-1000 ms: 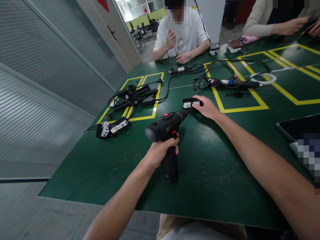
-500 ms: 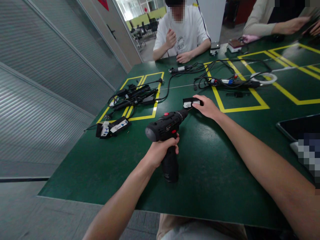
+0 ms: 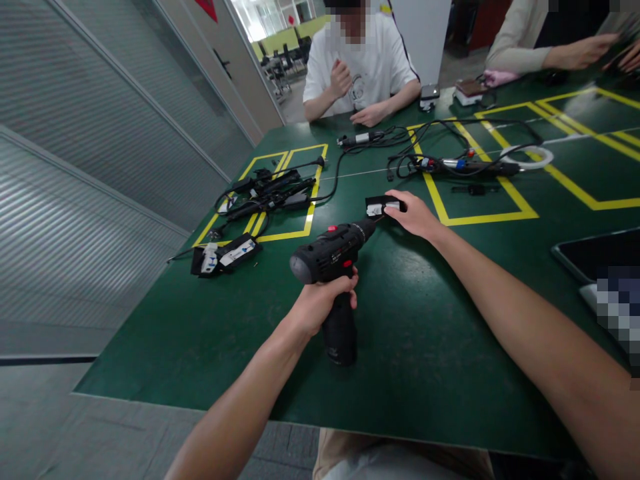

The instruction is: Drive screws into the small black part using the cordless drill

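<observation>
My left hand (image 3: 325, 300) is wrapped round the grip of a black cordless drill (image 3: 330, 253) with red buttons. The drill points forward and to the right, its bit reaching the black-and-white piece. A small black piece with a white face (image 3: 375, 209) stands over the table in front of the chuck. My right hand (image 3: 413, 213) grips the right end of that piece between thumb and fingers. The exact spot where the bit meets it is too small to make out.
Black tools and cables (image 3: 273, 193) lie piled at the left within yellow tape. Nearer sits a black case with white inserts (image 3: 225, 257). A corded tool (image 3: 455, 165) and a white ring (image 3: 530, 157) lie right. A person (image 3: 365, 67) sits opposite; another's hand (image 3: 583, 52) shows at right.
</observation>
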